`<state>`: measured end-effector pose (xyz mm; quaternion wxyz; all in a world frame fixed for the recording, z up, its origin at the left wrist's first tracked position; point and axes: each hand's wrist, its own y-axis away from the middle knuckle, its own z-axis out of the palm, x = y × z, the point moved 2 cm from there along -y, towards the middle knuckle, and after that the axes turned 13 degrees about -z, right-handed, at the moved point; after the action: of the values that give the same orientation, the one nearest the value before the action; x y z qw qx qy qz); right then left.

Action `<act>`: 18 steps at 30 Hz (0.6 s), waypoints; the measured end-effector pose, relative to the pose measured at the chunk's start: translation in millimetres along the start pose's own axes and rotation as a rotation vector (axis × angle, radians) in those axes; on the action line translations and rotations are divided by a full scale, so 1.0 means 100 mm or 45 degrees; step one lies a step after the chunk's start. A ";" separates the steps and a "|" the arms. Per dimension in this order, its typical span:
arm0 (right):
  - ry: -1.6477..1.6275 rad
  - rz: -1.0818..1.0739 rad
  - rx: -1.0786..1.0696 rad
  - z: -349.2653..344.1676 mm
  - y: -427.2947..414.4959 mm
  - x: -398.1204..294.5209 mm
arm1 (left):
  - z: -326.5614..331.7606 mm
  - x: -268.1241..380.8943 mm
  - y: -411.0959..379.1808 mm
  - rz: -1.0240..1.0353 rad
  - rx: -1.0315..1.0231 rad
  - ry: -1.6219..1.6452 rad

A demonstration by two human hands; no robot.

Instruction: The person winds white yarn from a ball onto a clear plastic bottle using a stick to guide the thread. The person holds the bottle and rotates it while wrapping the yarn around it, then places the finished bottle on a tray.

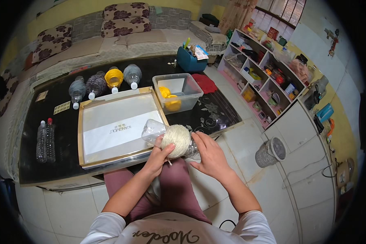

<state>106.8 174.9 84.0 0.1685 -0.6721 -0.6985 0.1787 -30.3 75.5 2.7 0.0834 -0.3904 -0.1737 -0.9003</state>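
A ball of cream yarn is wound around the middle of a clear plastic bottle, held over my knees at the table's front edge. My left hand grips the yarn, thumb on top. At the other end of the bottle is my right hand, fingers spread beside the clear plastic; whether they touch it is hard to tell. A short yarn end hangs below the ball. Left of it lies a shallow framed box with a white sheet inside.
Several bottles wound with grey, purple-grey and yellow yarn lie behind the box. A clear plastic bin holds yellow yarn. Two bare bottles lie at left. A teal container stands at the back, a waste bin on the floor.
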 end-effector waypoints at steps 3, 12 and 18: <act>-0.112 0.136 0.004 0.10 0.03 0.08 | 0.02 -0.06 0.01 -0.020 -0.053 -0.017; -0.145 0.366 0.165 0.01 0.05 0.21 | 0.03 -0.20 0.18 0.419 0.001 -1.316; 0.004 0.350 -0.316 -0.06 0.19 0.14 | 0.30 0.24 0.33 0.597 -0.161 -1.460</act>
<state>125.3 189.6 80.4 0.0594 -0.7773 -0.6163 0.1114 -17.1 55.8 47.3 0.1491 -0.8437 -0.0468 -0.5135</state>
